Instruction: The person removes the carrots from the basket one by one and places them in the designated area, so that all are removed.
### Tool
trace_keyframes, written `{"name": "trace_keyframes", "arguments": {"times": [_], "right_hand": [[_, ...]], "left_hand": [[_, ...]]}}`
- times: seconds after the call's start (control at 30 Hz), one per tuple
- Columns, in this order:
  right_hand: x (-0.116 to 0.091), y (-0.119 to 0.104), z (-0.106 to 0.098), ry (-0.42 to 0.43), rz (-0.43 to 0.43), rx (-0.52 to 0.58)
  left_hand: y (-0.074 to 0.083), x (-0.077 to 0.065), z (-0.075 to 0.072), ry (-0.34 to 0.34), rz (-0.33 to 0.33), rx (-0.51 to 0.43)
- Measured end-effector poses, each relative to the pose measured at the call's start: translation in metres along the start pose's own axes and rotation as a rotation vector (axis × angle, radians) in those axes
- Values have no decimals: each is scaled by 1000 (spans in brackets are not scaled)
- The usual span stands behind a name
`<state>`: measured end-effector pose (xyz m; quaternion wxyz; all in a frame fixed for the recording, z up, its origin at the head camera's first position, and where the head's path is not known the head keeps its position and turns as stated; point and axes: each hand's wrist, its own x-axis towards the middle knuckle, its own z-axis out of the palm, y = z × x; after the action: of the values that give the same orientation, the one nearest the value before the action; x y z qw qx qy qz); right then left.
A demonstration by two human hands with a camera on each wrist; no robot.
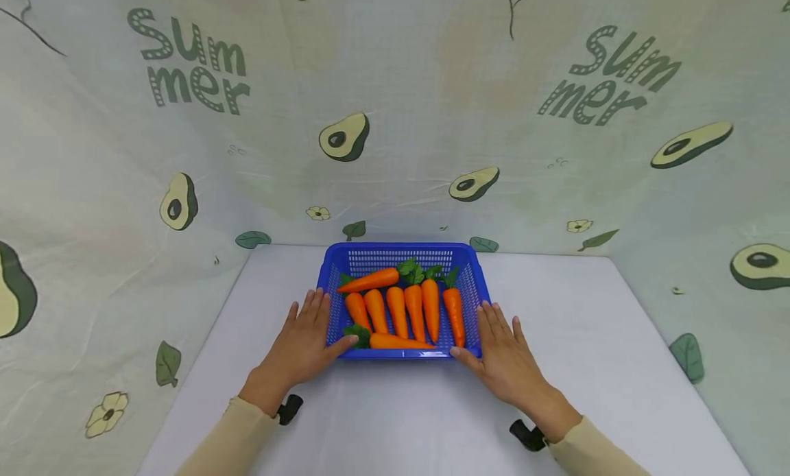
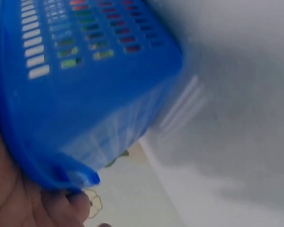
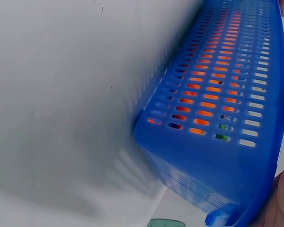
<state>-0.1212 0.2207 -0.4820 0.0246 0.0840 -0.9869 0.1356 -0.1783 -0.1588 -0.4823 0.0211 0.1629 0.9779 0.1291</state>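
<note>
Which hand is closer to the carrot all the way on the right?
Right. The right hand is at the right edge of the blue basket, beside that carrot; the left hand is at the opposite edge.

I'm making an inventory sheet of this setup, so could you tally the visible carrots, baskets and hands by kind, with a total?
Orange carrots: 8
Blue basket: 1
Hands, left hand and right hand: 2
Total: 11
</note>
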Motion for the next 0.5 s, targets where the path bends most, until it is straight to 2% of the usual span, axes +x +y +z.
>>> {"name": "trace_keyframes", "arguments": {"times": [0.27,0.5], "right_hand": [[-1,-3,-3,-4,-7,-15],[12,0,-25,51,-115,-65]], "left_hand": [[-17,6,-9,-47,35,41],[-19,9,-11,-77,44,34]]}}
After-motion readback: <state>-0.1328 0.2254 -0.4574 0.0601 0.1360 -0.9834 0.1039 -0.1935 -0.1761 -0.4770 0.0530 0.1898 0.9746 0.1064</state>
